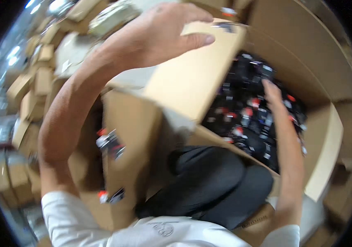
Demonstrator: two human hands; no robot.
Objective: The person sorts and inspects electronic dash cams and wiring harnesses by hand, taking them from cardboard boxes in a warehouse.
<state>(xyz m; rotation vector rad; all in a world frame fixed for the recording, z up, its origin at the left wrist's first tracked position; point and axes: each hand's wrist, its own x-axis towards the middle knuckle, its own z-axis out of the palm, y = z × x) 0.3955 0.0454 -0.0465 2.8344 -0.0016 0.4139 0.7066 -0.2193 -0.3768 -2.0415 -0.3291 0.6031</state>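
Note:
My left hand (169, 33) is raised over the top of a pale cardboard flap (184, 78), thumb and fingers apart and nothing in them. Whether it touches the flap I cannot tell. My right hand (272, 92) reaches into a large open cardboard box (307, 61), over a heap of small black packages with red and white spots (246, 111). Its fingers are blurred and partly hidden, so any hold on a package cannot be made out. A small dark package with a red and white end (112, 144) lies by the edge of a second open box (130, 136) at the left.
My bent legs in dark trousers (209, 177) are between the two boxes. Many cardboard boxes (19, 177) are stacked along the left side. A pale wrapped bundle (114, 16) lies at the far left. Another flap (324, 152) stands out at the right.

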